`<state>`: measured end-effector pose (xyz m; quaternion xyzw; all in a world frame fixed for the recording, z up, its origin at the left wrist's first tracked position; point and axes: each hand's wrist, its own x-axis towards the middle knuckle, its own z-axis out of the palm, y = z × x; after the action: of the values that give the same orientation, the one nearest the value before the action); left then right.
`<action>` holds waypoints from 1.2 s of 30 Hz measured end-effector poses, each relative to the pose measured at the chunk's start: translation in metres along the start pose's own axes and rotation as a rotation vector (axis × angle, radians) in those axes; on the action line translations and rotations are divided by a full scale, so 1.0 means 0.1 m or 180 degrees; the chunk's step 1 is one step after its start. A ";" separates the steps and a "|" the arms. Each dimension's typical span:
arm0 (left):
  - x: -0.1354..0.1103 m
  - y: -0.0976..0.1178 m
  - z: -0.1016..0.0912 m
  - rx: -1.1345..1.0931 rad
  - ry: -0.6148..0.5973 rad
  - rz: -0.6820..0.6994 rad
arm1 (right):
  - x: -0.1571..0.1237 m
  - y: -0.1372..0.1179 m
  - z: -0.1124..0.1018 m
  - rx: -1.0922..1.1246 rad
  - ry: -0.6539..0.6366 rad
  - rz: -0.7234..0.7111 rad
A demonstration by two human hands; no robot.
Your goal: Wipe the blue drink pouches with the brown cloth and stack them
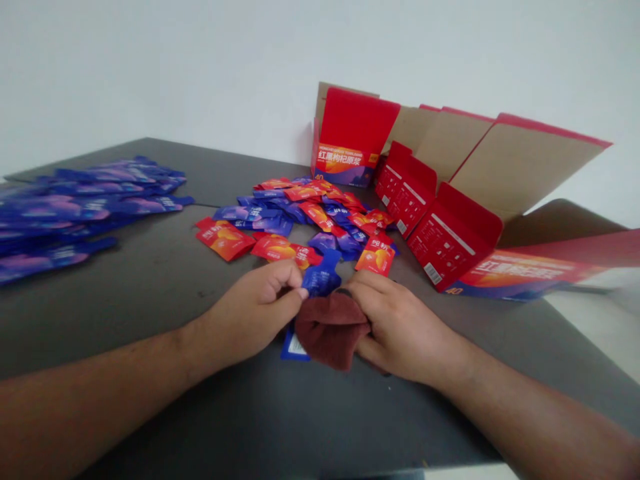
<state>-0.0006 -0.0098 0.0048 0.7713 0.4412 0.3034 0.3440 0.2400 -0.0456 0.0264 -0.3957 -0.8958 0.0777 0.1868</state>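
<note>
Near the middle of the table, my left hand (265, 303) pinches the left edge of a blue pouch (323, 280) between thumb and fingers. The pouch has a narrow spout-like end that points away from me, and its white-labelled lower part shows below. My right hand (400, 323) is closed round a folded brown cloth (333, 330), which lies over the middle of the pouch. Whether the right fingers also touch the pouch is hidden. Just beyond my hands lies a loose heap of small red-orange sachets (280, 248) and blue-purple sachets (253, 215).
On the left, several long blue-purple pouches (90, 200) are stacked. Open red cartons (450, 233) with raised flaps stand along the right side, and another printed carton (345, 140) stands at the back. The dark table (225, 413) meets a pale wall (175, 67).
</note>
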 end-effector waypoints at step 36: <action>0.02 0.05 -0.04 0.0027 0.0553 0.0018 | -0.01 -0.09 0.01 -0.0047 -0.0060 -0.0239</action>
<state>-0.0006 -0.0085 0.0112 0.7448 0.4685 0.3683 0.3003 0.2342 -0.0525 0.0280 -0.3624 -0.9123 0.0678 0.1782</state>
